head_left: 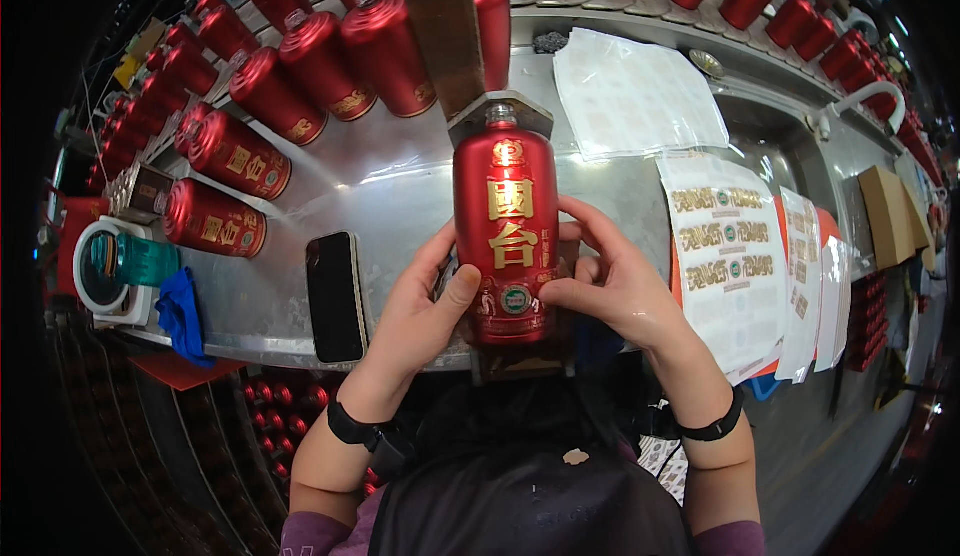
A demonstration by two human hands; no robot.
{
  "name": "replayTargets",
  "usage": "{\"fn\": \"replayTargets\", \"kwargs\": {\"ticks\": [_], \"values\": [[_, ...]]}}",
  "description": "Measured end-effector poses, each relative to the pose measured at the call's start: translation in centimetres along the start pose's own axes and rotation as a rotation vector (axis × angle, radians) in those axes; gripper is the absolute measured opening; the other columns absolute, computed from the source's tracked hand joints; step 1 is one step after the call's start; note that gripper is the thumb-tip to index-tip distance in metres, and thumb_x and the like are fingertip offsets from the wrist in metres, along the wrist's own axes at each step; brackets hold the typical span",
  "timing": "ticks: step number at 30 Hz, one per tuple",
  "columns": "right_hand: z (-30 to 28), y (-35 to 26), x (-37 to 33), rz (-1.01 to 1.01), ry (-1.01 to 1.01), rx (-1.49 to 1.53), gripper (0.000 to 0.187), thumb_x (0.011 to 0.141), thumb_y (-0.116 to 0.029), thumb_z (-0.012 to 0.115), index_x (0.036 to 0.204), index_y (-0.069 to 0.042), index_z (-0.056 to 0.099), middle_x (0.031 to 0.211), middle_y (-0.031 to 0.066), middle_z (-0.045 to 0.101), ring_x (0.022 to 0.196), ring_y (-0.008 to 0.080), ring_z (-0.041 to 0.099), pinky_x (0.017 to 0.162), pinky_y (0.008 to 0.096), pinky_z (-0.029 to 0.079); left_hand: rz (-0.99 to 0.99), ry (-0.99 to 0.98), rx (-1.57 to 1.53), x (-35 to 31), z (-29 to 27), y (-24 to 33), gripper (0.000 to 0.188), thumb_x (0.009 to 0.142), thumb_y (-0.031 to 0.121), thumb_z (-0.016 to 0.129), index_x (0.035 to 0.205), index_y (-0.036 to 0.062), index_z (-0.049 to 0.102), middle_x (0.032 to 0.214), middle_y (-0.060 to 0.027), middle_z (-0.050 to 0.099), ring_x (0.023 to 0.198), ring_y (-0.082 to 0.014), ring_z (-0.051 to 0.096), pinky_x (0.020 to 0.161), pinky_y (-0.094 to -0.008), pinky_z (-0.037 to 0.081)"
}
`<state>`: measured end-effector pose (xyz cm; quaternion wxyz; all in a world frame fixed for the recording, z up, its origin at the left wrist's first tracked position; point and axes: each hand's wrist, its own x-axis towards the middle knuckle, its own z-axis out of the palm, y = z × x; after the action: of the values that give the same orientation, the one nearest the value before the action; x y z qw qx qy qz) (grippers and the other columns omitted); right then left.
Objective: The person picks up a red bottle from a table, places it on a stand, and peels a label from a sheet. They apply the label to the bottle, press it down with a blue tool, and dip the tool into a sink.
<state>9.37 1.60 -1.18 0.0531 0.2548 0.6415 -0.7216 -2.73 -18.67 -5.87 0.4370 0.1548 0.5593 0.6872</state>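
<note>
A glossy red bottle (470,181) with gold characters, a small round emblem and a clear glass neck is held in front of me, its neck pointing away. My left hand (428,301) wraps round its lower left side, thumb on the front. On the lower right side, my right hand (622,291) grips it, with the thumb laid near the round emblem. The fingers behind the bottle are hidden. Just beyond its neck is a metal block (530,113) at the foot of a brown post (440,26). A black phone (334,296) lies left of my left hand.
Several red bottles (390,51) stand at the back left. To the right lie sheets of gold labels (725,246) and white sheets (640,96), beside a sink (765,126) with a white faucet (880,91). A blue cloth (180,316) hangs near the bench's left edge.
</note>
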Motion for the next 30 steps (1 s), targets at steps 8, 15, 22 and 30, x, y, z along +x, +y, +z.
{"fn": "replayTargets", "kwargs": {"ticks": [8, 15, 22, 30], "values": [[0.0, 0.2, -0.8, -0.059, -0.031, -0.022, 0.096, 0.074, 0.004, 0.083, 0.155, -0.005, 0.033, 0.135, 0.0083, 0.053, 0.067, 0.0017, 0.046, 0.062, 0.0172, 0.041, 0.089, -0.022, 0.181, -0.3, -0.4, -0.6, 0.077, 0.093, 0.035, 0.073, 0.154, 0.0044, 0.037, 0.144, -0.0144, 0.048, 0.139, -0.0257, 0.040, 0.117, -0.0391, 0.028], [-0.1, 0.8, -1.0, -0.058, -0.041, -0.026, 0.097, 0.075, 0.003, 0.084, 0.156, -0.005, 0.031, 0.135, 0.0072, 0.050, 0.069, 0.0020, 0.046, 0.063, 0.0174, 0.041, 0.153, -0.014, 0.222, -0.2, -0.7, -1.7, 0.073, 0.093, 0.030, 0.073, 0.152, 0.0038, 0.040, 0.149, -0.0168, 0.045, 0.142, -0.0282, 0.038, 0.118, -0.0401, 0.028], [-0.3, 0.8, -1.5, -0.042, -0.053, 0.066, 0.094, 0.077, 0.002, 0.082, 0.156, -0.006, 0.031, 0.137, 0.0089, 0.052, 0.066, 0.0010, 0.044, 0.061, 0.0170, 0.040, 0.205, -0.044, 0.390, -1.1, -0.5, -1.0, 0.089, 0.087, 0.033, 0.079, 0.156, 0.0062, 0.031, 0.152, -0.0193, 0.041, 0.144, -0.0325, 0.033, 0.119, -0.0438, 0.026], [-0.1, 0.9, -1.5, -0.050, -0.043, 0.006, 0.097, 0.075, 0.008, 0.079, 0.157, -0.006, 0.030, 0.141, 0.0087, 0.049, 0.066, 0.0013, 0.045, 0.060, 0.0179, 0.039, 0.140, -0.060, 0.434, -1.3, 0.4, 0.3, 0.101, 0.081, 0.035, 0.083, 0.159, 0.0077, 0.025, 0.152, -0.0191, 0.040, 0.144, -0.0329, 0.033, 0.119, -0.0445, 0.025]]}}
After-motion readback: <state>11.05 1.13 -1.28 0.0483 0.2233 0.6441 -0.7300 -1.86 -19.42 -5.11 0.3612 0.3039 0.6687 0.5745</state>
